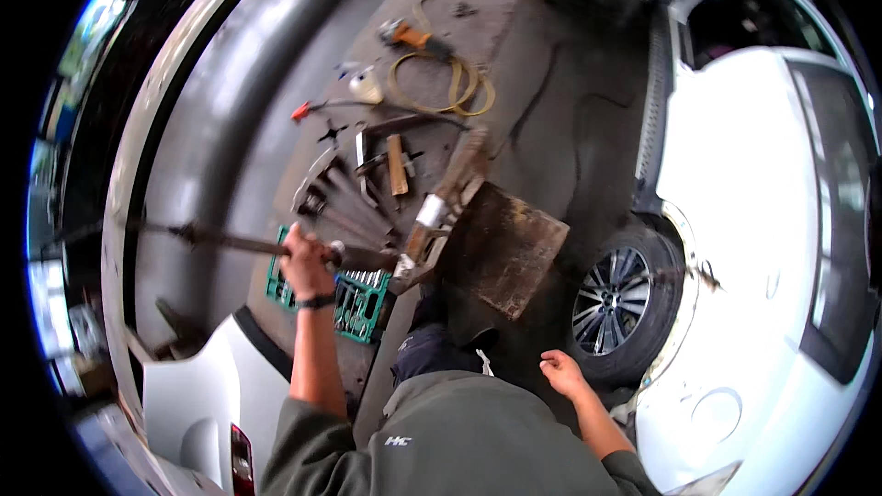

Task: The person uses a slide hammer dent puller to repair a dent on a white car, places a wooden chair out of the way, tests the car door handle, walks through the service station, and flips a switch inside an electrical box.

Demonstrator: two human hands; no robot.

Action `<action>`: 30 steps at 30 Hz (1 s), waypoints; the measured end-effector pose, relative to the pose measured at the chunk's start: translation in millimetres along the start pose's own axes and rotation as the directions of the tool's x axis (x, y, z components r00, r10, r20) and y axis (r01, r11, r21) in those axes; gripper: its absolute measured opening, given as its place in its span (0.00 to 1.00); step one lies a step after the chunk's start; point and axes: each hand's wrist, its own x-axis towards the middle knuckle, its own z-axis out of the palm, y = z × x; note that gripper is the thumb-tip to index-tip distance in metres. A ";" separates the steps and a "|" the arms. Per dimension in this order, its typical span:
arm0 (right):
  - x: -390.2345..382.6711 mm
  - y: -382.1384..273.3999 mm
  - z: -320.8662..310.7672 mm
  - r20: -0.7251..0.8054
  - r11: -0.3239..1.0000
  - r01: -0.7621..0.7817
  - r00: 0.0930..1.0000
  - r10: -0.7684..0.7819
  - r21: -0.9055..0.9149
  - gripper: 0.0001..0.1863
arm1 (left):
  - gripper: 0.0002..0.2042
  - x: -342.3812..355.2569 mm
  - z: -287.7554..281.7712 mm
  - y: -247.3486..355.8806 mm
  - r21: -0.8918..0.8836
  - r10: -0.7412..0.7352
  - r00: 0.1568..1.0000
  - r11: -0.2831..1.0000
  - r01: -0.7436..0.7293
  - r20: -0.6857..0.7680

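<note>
My left hand [305, 262] is closed around a long rusty metal bar [230, 242] that runs off to the left; a dark band sits on that wrist. The bar's right end meets a rusty jack-like metal assembly [501, 248] with a flat brown plate. My right hand [562, 373] hangs free with its fingers loosely apart, holding nothing, just left of a car wheel [616, 301]. A green tool tray [360, 305] with sockets lies on the floor below my left hand.
A white car [753, 248] fills the right side. A silver car body [197, 386] sits at lower left. Wrenches [344, 193], a wooden-handled tool [396, 165], a coiled yellow hose [450, 83] and an orange power tool [404, 35] lie on the concrete floor ahead.
</note>
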 end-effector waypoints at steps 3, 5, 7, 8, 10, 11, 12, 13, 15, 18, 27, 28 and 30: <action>5.7 -14.2 -7.7 -0.081 0.988 0.155 0.985 -0.153 0.015 0.19 | 0.16 -49.8 26.0 58.7 0.078 0.216 0.958 0.969 -0.234 0.191; 10.6 -38.2 -14.7 -0.099 0.943 0.283 0.958 -0.269 0.173 0.19 | 0.16 -81.0 42.2 93.7 0.186 0.268 0.871 0.911 -0.368 0.412; -4.9 -69.6 -32.5 -0.080 0.861 0.397 0.916 -0.393 0.316 0.21 | 0.17 -131.6 69.4 101.2 0.278 0.283 0.785 0.825 -0.492 0.551; -15.6 -88.2 -38.5 -0.044 0.814 0.456 0.880 -0.474 0.360 0.22 | 0.16 -154.4 77.6 104.9 0.340 0.274 0.751 0.763 -0.550 0.601; -37.2 -132.7 -49.0 -0.011 0.703 0.659 0.732 -0.682 0.269 0.24 | 0.16 -198.8 81.4 108.8 0.384 0.252 0.731 0.718 -0.581 0.635; -36.3 -155.0 -41.8 -0.024 0.577 0.780 0.599 -0.800 0.244 0.26 | 0.15 -220.5 80.1 115.6 0.378 0.254 0.697 0.691 -0.616 0.671; -37.1 -174.8 -32.4 -0.018 0.446 0.869 0.460 -0.887 0.215 0.28 | 0.15 -230.4 72.1 117.2 0.344 0.207 0.683 0.741 -0.577 0.701; -52.2 -178.7 -31.3 -0.016 0.416 0.891 0.426 -0.905 0.185 0.32 | 0.15 -251.4 79.6 103.6 0.350 0.146 0.679 0.769 -0.536 0.720; -76.7 -183.3 -29.2 -0.042 0.358 0.925 0.365 -0.930 0.128 0.41 | 0.16 -288.5 91.3 75.0 0.324 0.081 0.558 0.742 -0.587 0.826; -96.4 -172.2 -9.1 -0.264 0.225 0.954 0.273 -0.925 0.198 0.45 | 0.20 -339.0 106.3 36.3 0.461 -0.243 0.477 0.783 -0.417 0.845; -126.0 -74.2 -36.0 -0.338 0.876 0.437 0.871 -0.355 0.206 0.18 | 0.11 -378.6 99.4 -71.3 0.492 -0.554 -0.006 0.743 -0.453 0.832; -128.7 -57.9 -33.2 -0.352 0.904 0.380 0.888 -0.296 0.197 0.18 | 0.11 -367.6 94.5 -75.5 0.492 -0.559 -0.022 0.747 -0.448 0.829; -133.5 -14.2 -18.5 -0.376 0.937 0.276 0.909 -0.182 0.213 0.20 | 0.22 -334.0 90.2 -76.0 -0.081 -0.541 -0.418 0.539 -0.838 0.730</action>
